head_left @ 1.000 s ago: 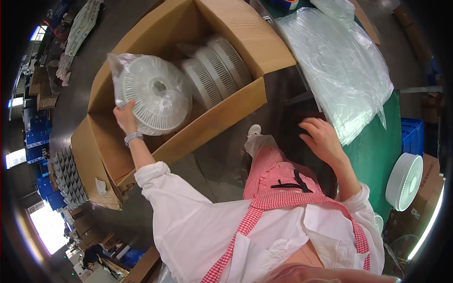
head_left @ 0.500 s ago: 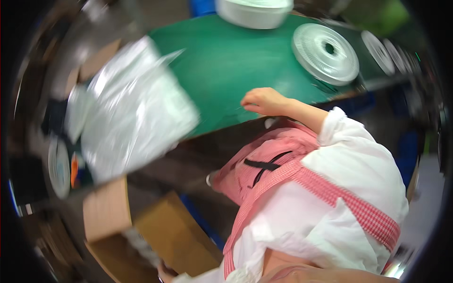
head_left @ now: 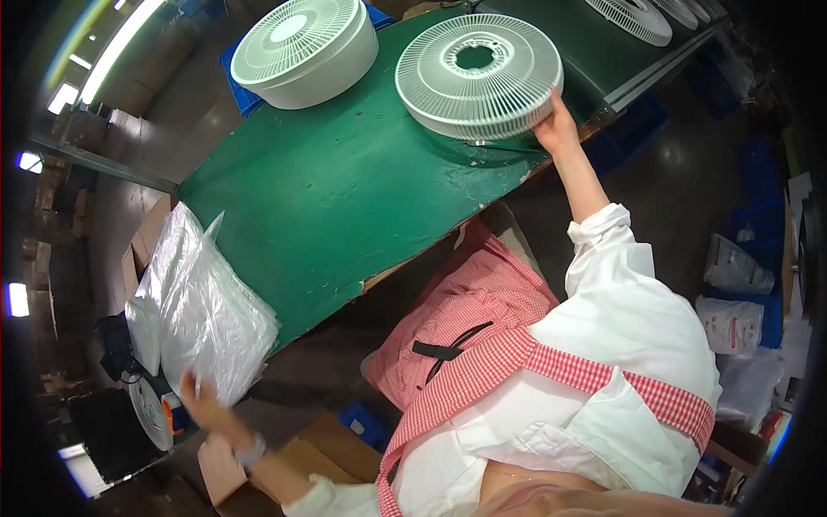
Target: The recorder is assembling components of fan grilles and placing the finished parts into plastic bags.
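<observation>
A round white fan grille point(head_left: 431, 95) with fine radial ribs and a hole in its middle lies at the far right of the green table, its near edge slightly raised. My right hand point(head_left: 558, 129) grips the rim on its right side, with the fingers partly hidden by the ribs. Down at the left, my left hand point(head_left: 207, 407) is blurred by motion; its fingers look stretched out and nothing shows in them. Closest to it is a pile of clear plastic bags point(head_left: 207, 314) on the table's left end.
A stack of white fan grilles point(head_left: 306, 56) stands at the table's far edge. More grilles point(head_left: 633, 19) sit on the dark conveyor point(head_left: 560, 34) at far right. An open cardboard box point(head_left: 323, 448) is below the table. A white roll point(head_left: 151, 415) sits by the bags.
My right hand has gone from the table's near edge out to the grille and taken its rim. My left hand has risen from the cardboard box toward the bags. The view has turned.
</observation>
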Available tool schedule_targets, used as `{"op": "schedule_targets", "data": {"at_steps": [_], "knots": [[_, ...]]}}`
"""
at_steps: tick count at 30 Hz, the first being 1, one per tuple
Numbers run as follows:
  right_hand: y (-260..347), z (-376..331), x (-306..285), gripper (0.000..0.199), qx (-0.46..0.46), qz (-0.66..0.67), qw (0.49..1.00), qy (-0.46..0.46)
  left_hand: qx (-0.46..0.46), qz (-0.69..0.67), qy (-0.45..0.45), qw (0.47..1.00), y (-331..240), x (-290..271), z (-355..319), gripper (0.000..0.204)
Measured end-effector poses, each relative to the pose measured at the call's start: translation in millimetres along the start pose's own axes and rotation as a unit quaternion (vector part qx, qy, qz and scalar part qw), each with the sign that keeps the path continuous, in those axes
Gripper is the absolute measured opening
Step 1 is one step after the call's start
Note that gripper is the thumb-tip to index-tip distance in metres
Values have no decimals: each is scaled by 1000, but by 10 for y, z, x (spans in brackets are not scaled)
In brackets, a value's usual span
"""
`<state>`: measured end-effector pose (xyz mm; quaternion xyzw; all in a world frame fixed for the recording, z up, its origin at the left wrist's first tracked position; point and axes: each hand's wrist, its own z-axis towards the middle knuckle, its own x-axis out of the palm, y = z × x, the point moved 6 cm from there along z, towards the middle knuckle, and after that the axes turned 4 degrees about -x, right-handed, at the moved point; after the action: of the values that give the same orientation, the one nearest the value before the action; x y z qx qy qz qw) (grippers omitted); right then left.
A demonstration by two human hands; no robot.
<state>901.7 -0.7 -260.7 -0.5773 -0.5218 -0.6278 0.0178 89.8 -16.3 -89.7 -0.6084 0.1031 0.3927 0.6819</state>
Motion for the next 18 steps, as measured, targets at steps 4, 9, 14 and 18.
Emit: {"op": "schedule_targets", "data": {"at_steps": [4,9,14,18], "knots": [[-7,-408,687,33,-39,-11,992,118,301,33,158,940,-2012,2093,-800,42],[-240,-1623,1539,29,-17,-91,950,299,498,126,92,853,-2953,3138,-1390,71],[-92,-1365,1304,32,-158,-517,700,468,425,-73,-78,899,-2745,2683,-595,56],[-252,-540,297,45,-336,-811,408,250,234,-141,114,955,-2904,2004,304,42]]}}
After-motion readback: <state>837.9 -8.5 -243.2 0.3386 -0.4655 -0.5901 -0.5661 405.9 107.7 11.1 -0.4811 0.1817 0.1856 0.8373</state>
